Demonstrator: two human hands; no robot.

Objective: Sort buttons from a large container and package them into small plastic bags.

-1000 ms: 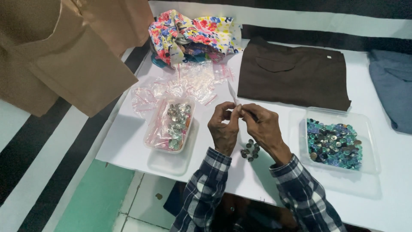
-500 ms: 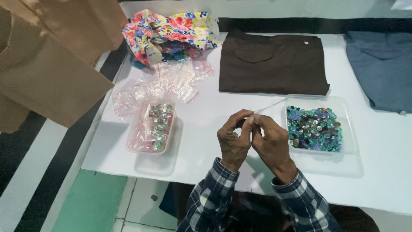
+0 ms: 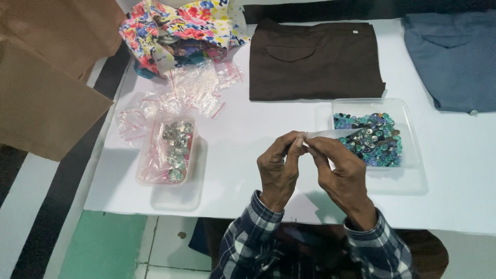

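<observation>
L hand (image 3: 279,173): raised over table edge at 6 o'clock, fingers curled, thumb + forefinger pinched on near end of small clear bag (image 3: 330,134).
R hand (image 3: 343,175): just beside L, fingertips touching it, also pinched on same bag end; rest of fingers folded in.
Small clear bag: flat, thin, held between both hands, stretched toward 2 o'clock, far end over rim of R tray. Contents: couldn't tell.
R tray (image 3: 408,129): clear plastic, at 2 o'clock from hands, near; filled w/ blue-green buttons (image 3: 374,139). Partly blocked by bag + R fingers.
L tray (image 3: 144,175): clear plastic, at 9 o'clock, well apart from hands; held silver buttons (image 3: 175,144) and crumpled bags w/ red strips.
Loose bags (image 3: 191,93): heap of empty clear ones at 10–11 o'clock, between L tray and floral cloth.
Floral cloth (image 3: 181,26): bunched, bright, at 11 o'clock, far edge of table.
Brown garment (image 3: 315,62): folded flat at 12 o'clock, pocket flap up.
Blue-grey garment (image 3: 454,57): folded, at 2 o'clock, far R corner, cut by frame.
Tan fabric (image 3: 46,77): hung off L side at 10 o'clock, beyond table.
Table (image 3: 248,150): white top, bare patch directly under hands.
Sleeves (image 3: 258,232): plaid, blue-white, at 6 o'clock.
</observation>
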